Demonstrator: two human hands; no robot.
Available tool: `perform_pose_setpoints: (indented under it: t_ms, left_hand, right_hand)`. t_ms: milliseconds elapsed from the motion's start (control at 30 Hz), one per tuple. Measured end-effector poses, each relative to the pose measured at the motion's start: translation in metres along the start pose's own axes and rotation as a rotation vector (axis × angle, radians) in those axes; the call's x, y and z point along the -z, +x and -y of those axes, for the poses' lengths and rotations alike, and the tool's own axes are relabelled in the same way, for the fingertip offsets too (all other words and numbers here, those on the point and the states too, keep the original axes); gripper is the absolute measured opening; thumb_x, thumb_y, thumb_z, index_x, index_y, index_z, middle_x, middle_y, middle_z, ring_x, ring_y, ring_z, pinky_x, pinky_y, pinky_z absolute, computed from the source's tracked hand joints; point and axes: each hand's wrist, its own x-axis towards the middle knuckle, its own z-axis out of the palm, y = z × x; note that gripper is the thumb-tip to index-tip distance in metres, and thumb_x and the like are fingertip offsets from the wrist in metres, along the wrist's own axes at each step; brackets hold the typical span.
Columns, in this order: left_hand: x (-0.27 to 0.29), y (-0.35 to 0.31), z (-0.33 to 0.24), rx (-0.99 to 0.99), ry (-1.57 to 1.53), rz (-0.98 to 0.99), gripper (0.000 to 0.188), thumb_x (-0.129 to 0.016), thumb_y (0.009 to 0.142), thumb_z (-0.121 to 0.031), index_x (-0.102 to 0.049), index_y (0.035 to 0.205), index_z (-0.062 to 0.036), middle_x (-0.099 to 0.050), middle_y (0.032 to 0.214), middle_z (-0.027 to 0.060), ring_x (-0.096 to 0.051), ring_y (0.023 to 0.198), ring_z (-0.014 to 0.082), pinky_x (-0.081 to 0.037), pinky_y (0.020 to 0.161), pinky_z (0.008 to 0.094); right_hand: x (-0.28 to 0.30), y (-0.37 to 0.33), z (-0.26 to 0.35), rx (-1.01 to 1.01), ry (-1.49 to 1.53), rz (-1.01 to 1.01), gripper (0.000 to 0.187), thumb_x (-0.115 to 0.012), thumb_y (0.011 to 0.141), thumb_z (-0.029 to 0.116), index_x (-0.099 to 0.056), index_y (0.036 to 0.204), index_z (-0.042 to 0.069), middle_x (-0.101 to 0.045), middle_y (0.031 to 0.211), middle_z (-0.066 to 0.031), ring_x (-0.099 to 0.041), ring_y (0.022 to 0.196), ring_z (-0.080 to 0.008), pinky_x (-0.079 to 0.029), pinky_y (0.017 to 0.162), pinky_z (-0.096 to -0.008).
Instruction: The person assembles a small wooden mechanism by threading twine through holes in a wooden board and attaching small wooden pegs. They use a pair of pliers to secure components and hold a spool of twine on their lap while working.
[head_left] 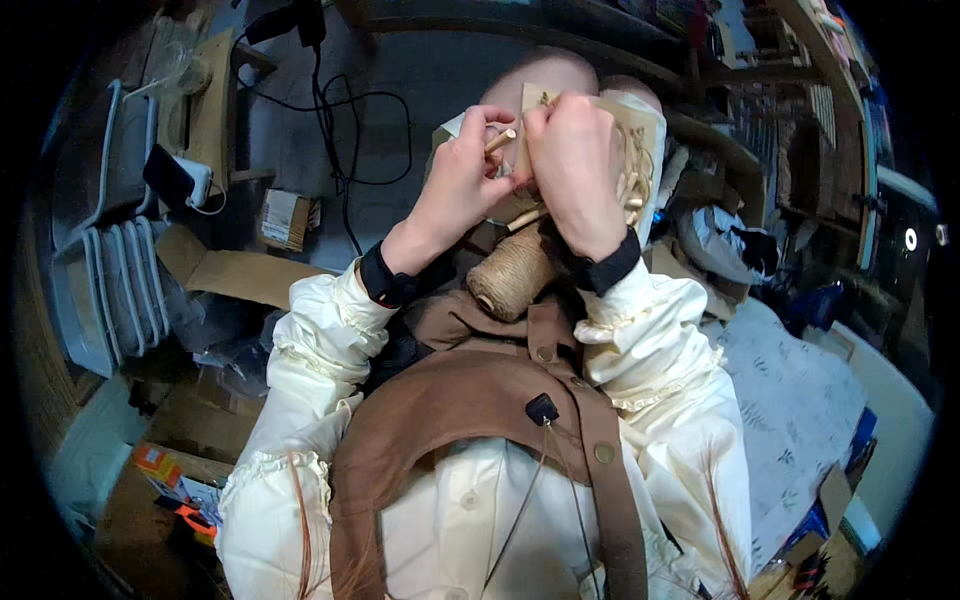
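My left hand (458, 190) is closed round a short pale wooden stick (500, 141), whose cut end sticks out past the fingers. Close beside it, my right hand (578, 170) is closed with its fingertips pinched together; what they grip is hidden behind the hand. A tan flat piece (535, 97), like card or thin board, shows behind the fingers. In my lap, just below both hands, lies a spool of brown twine (512, 272). Several wooden sticks with pale cord (633, 185) lie to the right of my right hand.
Black cables (345, 130) trail over the floor at the far left, near a small cardboard box (287, 220). A phone (168, 177) and a white device rest by a white rack (128, 270). At right are plastic bags (715, 245) and a patterned pale sheet (785, 400).
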Motion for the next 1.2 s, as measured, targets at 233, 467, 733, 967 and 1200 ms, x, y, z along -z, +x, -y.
perform_pose_setpoints:
  t_ms: [233,467,733,967,1200]
  left_hand:
    - [-0.003,0.003,0.008,-0.068,-0.026,-0.047,0.055,-0.075,0.070,-0.004,-0.045,0.115,-0.0027,-0.061,0.081,0.0130,-0.061,0.064,0.0191,-0.049,0.058,0.0296]
    - [0.000,0.000,0.002,-0.001,-0.004,0.016,0.056,-0.077,0.070,-0.009,-0.045,0.115,-0.0031,-0.058,0.073,0.0090,-0.058,0.061,0.0174,-0.048,0.056,0.0296]
    - [-0.001,-0.002,0.003,-0.004,-0.067,-0.019,0.059,-0.080,0.072,-0.014,-0.045,0.119,-0.0025,-0.045,0.067,0.0005,-0.041,0.058,0.0063,-0.039,0.052,0.0226]
    - [-0.001,-0.002,0.004,0.000,-0.016,-0.013,0.060,-0.080,0.072,-0.014,-0.044,0.119,-0.0027,-0.050,0.073,0.0023,-0.045,0.062,0.0075,-0.041,0.056,0.0228]
    - [-0.006,-0.001,0.010,-0.069,-0.064,-0.068,0.057,-0.079,0.072,-0.013,-0.045,0.117,-0.0050,-0.047,0.065,0.0013,-0.043,0.058,0.0078,-0.040,0.053,0.0238]
  right_hand:
    - [-0.019,-0.002,-0.006,0.057,-0.011,-0.155,0.023,-0.057,0.081,0.016,-0.061,0.074,-0.006,-0.060,0.069,-0.0275,-0.062,0.067,-0.0431,-0.049,0.060,-0.0489]
    - [-0.011,-0.001,-0.018,0.308,-0.127,-0.166,0.014,-0.060,0.078,0.013,-0.059,0.078,-0.001,-0.063,0.076,-0.0195,-0.066,0.068,-0.0374,-0.053,0.058,-0.0449]
    - [0.007,0.023,-0.044,0.847,-0.258,0.029,0.021,-0.062,0.076,0.016,-0.051,0.090,0.005,-0.056,0.083,-0.0094,-0.063,0.071,-0.0274,-0.051,0.057,-0.0395]
    - [0.026,0.064,-0.050,1.318,-0.342,0.226,0.027,-0.059,0.076,0.015,-0.052,0.101,0.009,-0.056,0.090,-0.0073,-0.062,0.078,-0.0241,-0.051,0.061,-0.0352]
    - [0.022,0.023,-0.033,0.176,0.133,0.289,0.029,-0.062,0.084,0.024,-0.067,0.076,-0.003,-0.061,0.067,-0.0253,-0.063,0.065,-0.0384,-0.050,0.061,-0.0435]
